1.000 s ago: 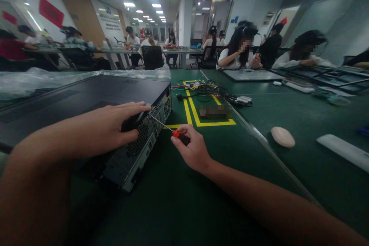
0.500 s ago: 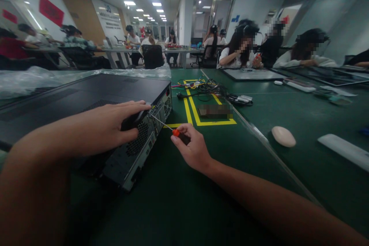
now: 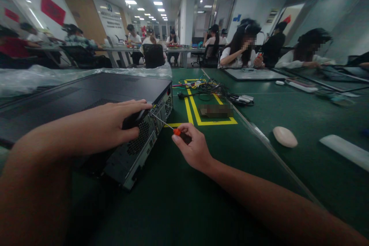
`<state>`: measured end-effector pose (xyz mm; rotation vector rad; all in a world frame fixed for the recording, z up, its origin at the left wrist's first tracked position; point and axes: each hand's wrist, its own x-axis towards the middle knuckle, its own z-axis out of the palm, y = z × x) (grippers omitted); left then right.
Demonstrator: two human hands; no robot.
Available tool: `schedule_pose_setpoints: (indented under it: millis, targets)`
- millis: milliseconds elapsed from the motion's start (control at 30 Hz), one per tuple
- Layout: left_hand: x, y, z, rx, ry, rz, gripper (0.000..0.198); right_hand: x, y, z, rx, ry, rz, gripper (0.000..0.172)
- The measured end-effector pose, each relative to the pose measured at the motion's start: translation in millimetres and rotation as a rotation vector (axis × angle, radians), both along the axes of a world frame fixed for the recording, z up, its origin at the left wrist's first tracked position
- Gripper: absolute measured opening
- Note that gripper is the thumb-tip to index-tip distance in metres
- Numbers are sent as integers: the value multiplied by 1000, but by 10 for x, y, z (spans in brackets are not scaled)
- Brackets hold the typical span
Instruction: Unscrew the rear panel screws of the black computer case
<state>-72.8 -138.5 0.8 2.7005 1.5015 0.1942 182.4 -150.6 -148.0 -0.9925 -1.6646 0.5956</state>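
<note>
Head view from over the shoulder: almost nothing has changed in the last second. Both hands and the tool sit where they were, and only the camera has drifted a touch.

The green table (image 3: 178, 207) fills the lower half. On its left side lies the black computer case (image 3: 95, 92), flat, with its perforated rear panel turned toward the person. The left forearm comes in from the lower left and reaches across the lid. The left hand (image 3: 106, 125) is still clamped over the case's top rear edge, fingers stretched along the top and thumb curled down onto the rear panel.

The right arm enters from the lower right corner and stretches low over the table, wrist bent slightly upward. The right hand (image 3: 193, 150) is closed narrowly, fingertips pinched around the dark grip of the screwdriver (image 3: 165, 123). The tool's orange collar shows just past the fingers. Its thin metal shaft slants up and left, and its tip meets the rear panel just under the left fingertips.

Beyond the hands is a yellow taped rectangle (image 3: 190, 113), with a tangle of cables (image 3: 207, 86) at its far end. A pale oval object (image 3: 285, 137) rests well apart to the right.
</note>
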Motion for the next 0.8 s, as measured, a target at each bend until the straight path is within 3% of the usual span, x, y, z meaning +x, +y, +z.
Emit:
schedule_pose_setpoints:
  millis: [600, 800]
  targets:
    - [-22, 38, -9, -13, 23, -13, 70, 22, 11, -2, 78, -74, -32, 18]
    - [10, -6, 14, -18, 30, 12, 69, 12, -4, -15, 27, -21, -4, 18]
